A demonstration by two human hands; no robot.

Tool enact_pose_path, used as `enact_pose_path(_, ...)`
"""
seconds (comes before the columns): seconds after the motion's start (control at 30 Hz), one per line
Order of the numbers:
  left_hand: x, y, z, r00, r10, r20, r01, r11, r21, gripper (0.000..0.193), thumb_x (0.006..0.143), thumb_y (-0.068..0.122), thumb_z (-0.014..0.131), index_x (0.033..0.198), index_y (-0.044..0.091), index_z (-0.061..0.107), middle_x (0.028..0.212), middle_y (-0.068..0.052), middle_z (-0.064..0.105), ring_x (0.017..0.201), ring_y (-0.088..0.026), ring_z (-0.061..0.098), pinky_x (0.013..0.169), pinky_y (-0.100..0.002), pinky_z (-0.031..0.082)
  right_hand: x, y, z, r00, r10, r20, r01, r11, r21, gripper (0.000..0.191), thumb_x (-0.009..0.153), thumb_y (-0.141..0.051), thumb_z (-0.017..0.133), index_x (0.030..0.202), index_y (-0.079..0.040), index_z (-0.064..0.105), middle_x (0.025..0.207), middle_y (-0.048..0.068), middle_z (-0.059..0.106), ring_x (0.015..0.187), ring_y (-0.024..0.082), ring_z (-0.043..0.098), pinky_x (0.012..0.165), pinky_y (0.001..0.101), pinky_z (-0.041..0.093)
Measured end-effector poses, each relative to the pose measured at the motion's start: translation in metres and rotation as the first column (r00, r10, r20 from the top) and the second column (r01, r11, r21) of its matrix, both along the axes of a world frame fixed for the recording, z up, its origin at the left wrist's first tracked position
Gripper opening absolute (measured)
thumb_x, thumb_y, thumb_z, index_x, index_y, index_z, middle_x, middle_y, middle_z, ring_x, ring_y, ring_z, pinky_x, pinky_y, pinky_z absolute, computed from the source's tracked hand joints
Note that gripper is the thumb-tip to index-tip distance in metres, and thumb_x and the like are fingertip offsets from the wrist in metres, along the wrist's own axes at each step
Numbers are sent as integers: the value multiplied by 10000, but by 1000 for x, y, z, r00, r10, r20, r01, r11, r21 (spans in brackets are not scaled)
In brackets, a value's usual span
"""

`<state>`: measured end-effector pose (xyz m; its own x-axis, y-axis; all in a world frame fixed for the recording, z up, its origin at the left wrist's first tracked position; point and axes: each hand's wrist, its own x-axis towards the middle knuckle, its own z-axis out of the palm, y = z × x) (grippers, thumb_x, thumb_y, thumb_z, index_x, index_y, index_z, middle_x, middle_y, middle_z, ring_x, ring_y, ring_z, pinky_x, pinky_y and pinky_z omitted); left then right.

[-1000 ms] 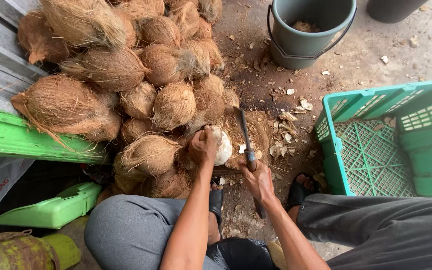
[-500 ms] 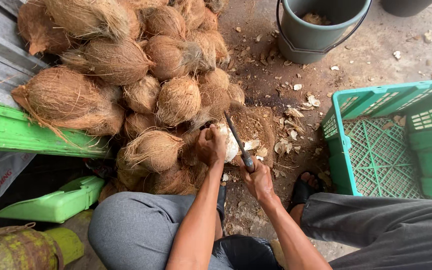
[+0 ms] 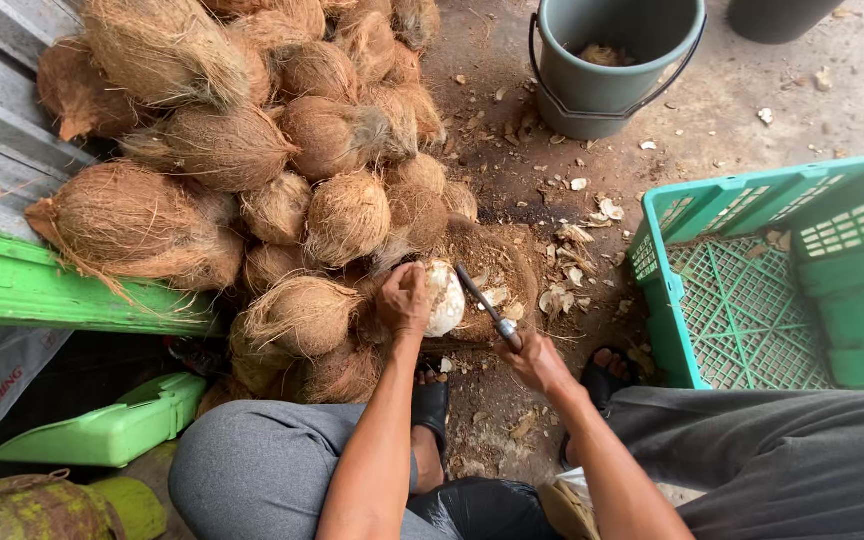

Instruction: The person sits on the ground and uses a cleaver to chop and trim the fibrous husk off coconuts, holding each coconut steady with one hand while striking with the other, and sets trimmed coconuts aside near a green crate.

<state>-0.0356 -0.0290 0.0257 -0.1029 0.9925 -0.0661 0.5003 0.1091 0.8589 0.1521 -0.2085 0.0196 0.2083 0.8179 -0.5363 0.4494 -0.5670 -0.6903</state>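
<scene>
My left hand (image 3: 404, 300) grips a partly peeled coconut (image 3: 445, 297), its pale white shell showing, held on a chopping spot in front of my knees. In my right hand (image 3: 535, 362) I hold a dark knife (image 3: 485, 305) by its handle, the blade angled up and left with its tip against the coconut's right side. A big heap of brown husked coconuts (image 3: 252, 170) lies just beyond and left of the held one.
A teal plastic crate (image 3: 782, 270) stands to the right. A grey-green bucket (image 3: 612, 60) holding a few pieces sits at the top. Shell chips (image 3: 577, 260) litter the ground. Green boards (image 3: 42, 290) and a green scoop (image 3: 102, 430) lie at the left.
The knife has swung down from a raised, more upright position and its blade now meets the coconut. My left hand keeps hold of the coconut.
</scene>
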Motion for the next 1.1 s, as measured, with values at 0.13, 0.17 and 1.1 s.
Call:
enact_pose_path(0.13, -5, 8, -7, 990, 73, 122, -59, 992, -109, 452, 911, 570, 577, 905, 162, 772, 709, 7, 665, 575, -107, 592, 482, -314, 471, -28, 3, 20, 982, -171, -85, 172, 985, 1, 409, 971, -392, 668, 733, -92, 525, 630, 57, 585, 488, 142, 518, 467, 351, 451)
enact_pose_path(0.17, -5, 9, -10, 985, 90, 150, -73, 990, -117, 462, 919, 569, 577, 894, 151, 773, 700, 1, 669, 566, -111, 589, 480, -313, 474, -33, 5, 28, 964, -241, -116, 239, 970, -30, 441, 976, -403, 680, 734, -79, 505, 622, 71, 568, 481, 148, 511, 471, 344, 443)
enact_pose_path(1.1, 3, 1, -25, 996, 71, -55, -63, 990, 129, 531, 934, 671, 508, 924, 209, 771, 735, 20, 731, 604, -99, 639, 529, -296, 503, -54, 8, 40, 958, -240, -154, 211, 960, -183, 72, 975, -286, 575, 926, -251, 614, 620, 25, 575, 446, 132, 451, 410, 346, 395)
